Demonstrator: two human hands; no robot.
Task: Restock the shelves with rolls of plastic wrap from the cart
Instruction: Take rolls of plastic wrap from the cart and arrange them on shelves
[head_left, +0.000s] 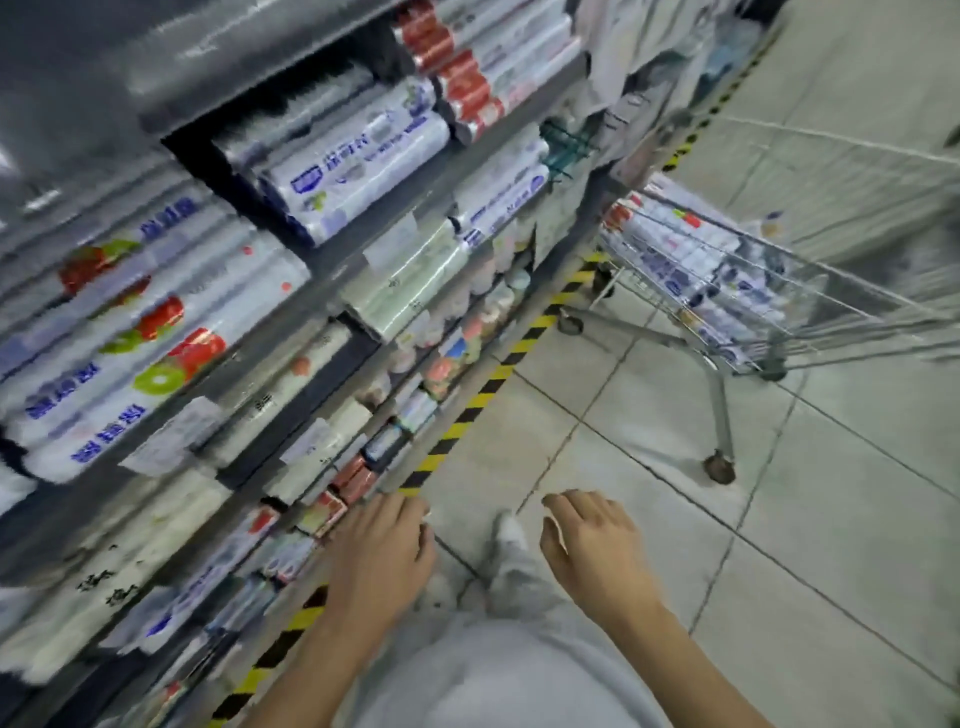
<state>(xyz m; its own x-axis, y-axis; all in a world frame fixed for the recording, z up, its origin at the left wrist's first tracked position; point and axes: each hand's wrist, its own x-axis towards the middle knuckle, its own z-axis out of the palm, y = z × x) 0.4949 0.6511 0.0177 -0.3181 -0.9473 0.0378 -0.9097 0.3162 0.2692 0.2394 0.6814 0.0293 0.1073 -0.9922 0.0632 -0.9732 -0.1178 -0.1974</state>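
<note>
The wire shopping cart (779, 291) stands at the right on the tiled floor, loaded with rolls of plastic wrap (691, 260) in white and blue packaging. The shelves (363, 249) fill the left side, stacked with similar rolls (358, 161) on several levels. My left hand (382, 551) hangs low in front of the bottom shelves, fingers relaxed, holding nothing. Beside it, my right hand (592, 545) is also empty with loosely bent fingers over the floor. Both hands are well short of the cart. The picture is blurred by motion.
Yellow and black hazard tape (478, 400) runs along the floor at the shelf base. Price tags (171, 441) hang from shelf edges. Hanging goods (639, 78) crowd the shelf end beyond the cart. My legs and a shoe (509, 535) show below.
</note>
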